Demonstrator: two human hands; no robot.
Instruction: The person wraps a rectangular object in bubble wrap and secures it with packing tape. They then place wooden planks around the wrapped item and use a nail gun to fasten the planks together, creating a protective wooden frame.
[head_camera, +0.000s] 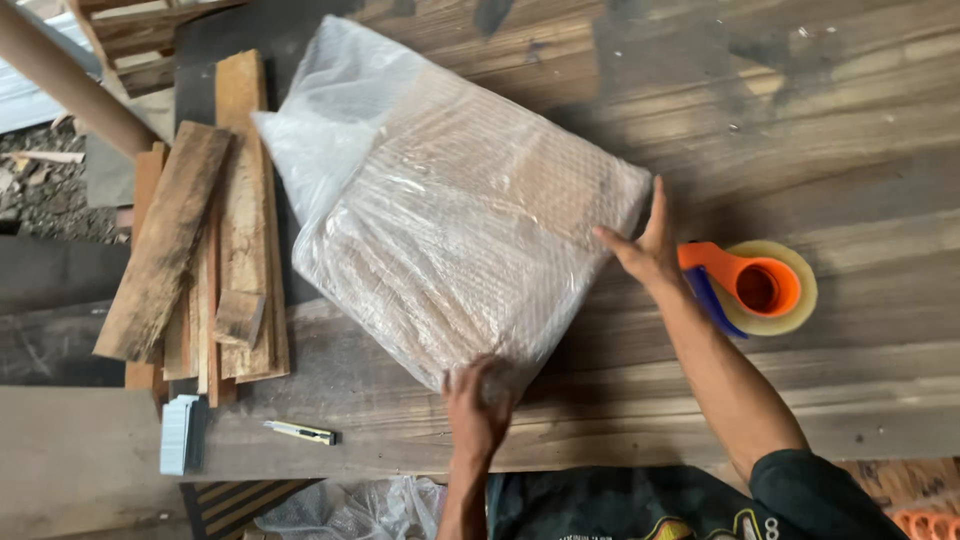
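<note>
The left hand (476, 410) lies with fingers spread, palm down on the near corner of a flat rectangular package wrapped in clear bubble wrap (460, 215), pressing rather than gripping. The right hand (645, 245) stands open and flat, fingers straight and pointing to 12 o'clock, its palm set against the package's right-hand corner; it clasps nothing. The package lies cornerwise at the middle of the weathered wooden plank tabletop (800, 110), with loose wrap bunched at its 11 o'clock end. Just beside the right hand, at 3 o'clock, rests an orange tape dispenser holding a roll of clear tape (762, 287). At 9 o'clock from the package lies a stack of rough wooden offcuts (200, 230). Near the tabletop's front edge, at 8 o'clock, lie a small utility knife (301, 432) and a pale ridged block (179, 433).
</note>
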